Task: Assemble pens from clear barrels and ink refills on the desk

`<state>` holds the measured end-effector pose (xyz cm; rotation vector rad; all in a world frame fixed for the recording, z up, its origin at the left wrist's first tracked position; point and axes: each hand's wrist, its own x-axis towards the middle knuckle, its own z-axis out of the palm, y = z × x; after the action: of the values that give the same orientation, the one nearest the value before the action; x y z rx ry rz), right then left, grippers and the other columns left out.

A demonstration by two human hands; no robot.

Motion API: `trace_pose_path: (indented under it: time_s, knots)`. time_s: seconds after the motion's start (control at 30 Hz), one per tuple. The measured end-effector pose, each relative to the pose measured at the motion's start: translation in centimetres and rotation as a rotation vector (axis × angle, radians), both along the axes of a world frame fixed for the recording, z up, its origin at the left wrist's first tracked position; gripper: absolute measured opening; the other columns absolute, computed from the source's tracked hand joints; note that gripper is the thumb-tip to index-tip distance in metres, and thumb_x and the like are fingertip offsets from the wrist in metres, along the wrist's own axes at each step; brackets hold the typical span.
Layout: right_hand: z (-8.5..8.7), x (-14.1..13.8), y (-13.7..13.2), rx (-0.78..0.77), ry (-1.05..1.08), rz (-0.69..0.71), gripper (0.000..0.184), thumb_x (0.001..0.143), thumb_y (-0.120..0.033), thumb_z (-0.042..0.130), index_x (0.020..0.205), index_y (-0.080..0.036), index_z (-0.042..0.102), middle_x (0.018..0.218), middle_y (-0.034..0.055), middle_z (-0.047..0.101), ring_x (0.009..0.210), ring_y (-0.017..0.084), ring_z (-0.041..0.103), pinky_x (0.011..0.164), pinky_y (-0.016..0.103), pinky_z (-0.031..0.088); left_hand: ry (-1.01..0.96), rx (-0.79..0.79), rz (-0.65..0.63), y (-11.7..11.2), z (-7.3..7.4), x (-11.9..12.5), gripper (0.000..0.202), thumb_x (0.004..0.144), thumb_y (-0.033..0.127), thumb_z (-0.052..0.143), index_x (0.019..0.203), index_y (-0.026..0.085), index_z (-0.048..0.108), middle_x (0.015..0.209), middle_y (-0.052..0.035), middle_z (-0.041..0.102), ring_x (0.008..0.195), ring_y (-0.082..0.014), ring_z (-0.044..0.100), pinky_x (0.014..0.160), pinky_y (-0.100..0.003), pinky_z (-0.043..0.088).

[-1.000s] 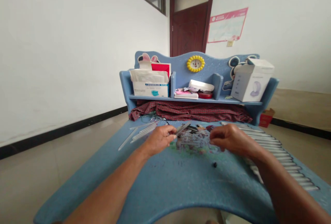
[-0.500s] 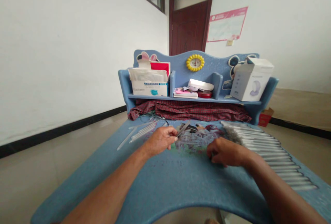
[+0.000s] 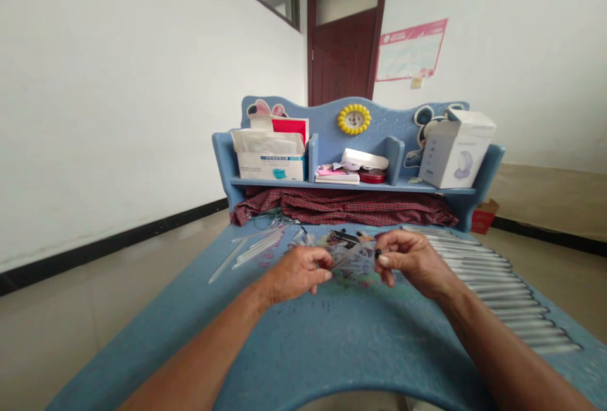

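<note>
My left hand (image 3: 298, 272) is closed in a pinch on a thin grey pen tube (image 3: 348, 255) that points up and right over the blue desk (image 3: 332, 335). My right hand (image 3: 408, 258) is lifted off the desk and pinches a small black cap (image 3: 378, 253) between thumb and forefinger, right at the tube's far end. Both hands hover above the cartoon picture printed on the desk top.
A long row of grey tubes (image 3: 493, 278) lies along the desk's right side. Clear tubes (image 3: 256, 245) lie at the left. Behind are a red checked cloth (image 3: 346, 205), a shelf with a mask box (image 3: 270, 157), a white box (image 3: 455, 148) and a yellow clock (image 3: 354, 119).
My right hand dropped to the desk where the small black cap lay, then rose with the cap pinched and brought it to the tube's end. My left hand kept its hold on the tube.
</note>
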<state>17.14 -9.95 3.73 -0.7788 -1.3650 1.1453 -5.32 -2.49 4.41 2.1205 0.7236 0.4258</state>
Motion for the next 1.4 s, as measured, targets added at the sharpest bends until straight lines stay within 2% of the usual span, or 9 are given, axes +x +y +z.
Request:
trace_pose_path:
  time_s: [0.13, 0.27, 0.63, 0.93, 1.17, 1.4]
  knots:
    - [-0.5, -0.6, 0.3, -0.002, 0.157, -0.019, 0.015, 0.067, -0.021, 0.070, 0.078, -0.017, 0.060, 0.051, -0.0018, 0.063, 0.031, 0.010, 0.050, 0.036, 0.021, 0.040, -0.017, -0.057, -0.031, -0.4, 0.0, 0.3, 0.014, 0.073, 0.024, 0.055, 0.080, 0.012, 0.057, 0.054, 0.0061, 0.049, 0.045, -0.0062, 0.050, 0.047, -0.017, 0.037]
    - [-0.5, -1.4, 0.3, -0.042, 0.220, -0.002, 0.018, 0.066, -0.022, 0.070, 0.079, -0.018, 0.059, 0.049, -0.0020, 0.063, 0.030, 0.009, 0.048, 0.035, 0.020, 0.039, -0.034, -0.085, -0.062, -0.6, -0.1, 0.4, 0.015, 0.073, 0.024, 0.055, 0.080, 0.012, 0.056, 0.055, 0.0059, 0.050, 0.045, -0.0060, 0.050, 0.046, -0.016, 0.038]
    - [-0.6, -2.1, 0.2, -0.075, 0.280, 0.018, 0.017, 0.066, -0.022, 0.070, 0.077, -0.018, 0.058, 0.046, -0.0040, 0.060, 0.029, 0.008, 0.047, 0.039, 0.021, 0.042, -0.038, -0.105, -0.085, -0.9, -0.1, 0.6, 0.016, 0.072, 0.026, 0.057, 0.079, 0.011, 0.057, 0.051, 0.0055, 0.050, 0.045, -0.0069, 0.050, 0.047, -0.017, 0.038]
    - [-0.6, -2.4, 0.1, -0.069, 0.316, 0.040, 0.019, 0.066, -0.025, 0.070, 0.078, -0.019, 0.056, 0.044, -0.0054, 0.059, 0.029, 0.007, 0.045, 0.041, 0.023, 0.042, -0.073, -0.229, -0.151, -0.7, -0.7, 0.7, 0.021, 0.072, 0.030, 0.060, 0.079, 0.012, 0.055, 0.053, 0.0049, 0.050, 0.045, -0.0066, 0.051, 0.045, -0.016, 0.038]
    - [-0.5, -2.6, 0.0, -0.098, 0.325, 0.043, 0.022, 0.065, -0.028, 0.071, 0.077, -0.019, 0.055, 0.042, -0.0062, 0.058, 0.029, 0.007, 0.044, 0.041, 0.023, 0.041, -0.080, -0.284, -0.170, -0.9, -0.7, 0.9, 0.019, 0.071, 0.028, 0.061, 0.079, 0.011, 0.055, 0.054, 0.0048, 0.051, 0.044, -0.0062, 0.051, 0.043, -0.015, 0.037]
    - [-0.5, -2.6, 0.0, -0.077, 0.335, 0.076, 0.017, 0.068, -0.025, 0.069, 0.077, -0.020, 0.055, 0.041, -0.0065, 0.057, 0.029, 0.007, 0.044, 0.041, 0.022, 0.040, -0.082, -0.300, -0.171, -1.2, -0.4, 0.9, 0.016, 0.072, 0.026, 0.061, 0.076, 0.011, 0.055, 0.049, 0.0049, 0.053, 0.042, -0.0062, 0.050, 0.042, -0.015, 0.034]
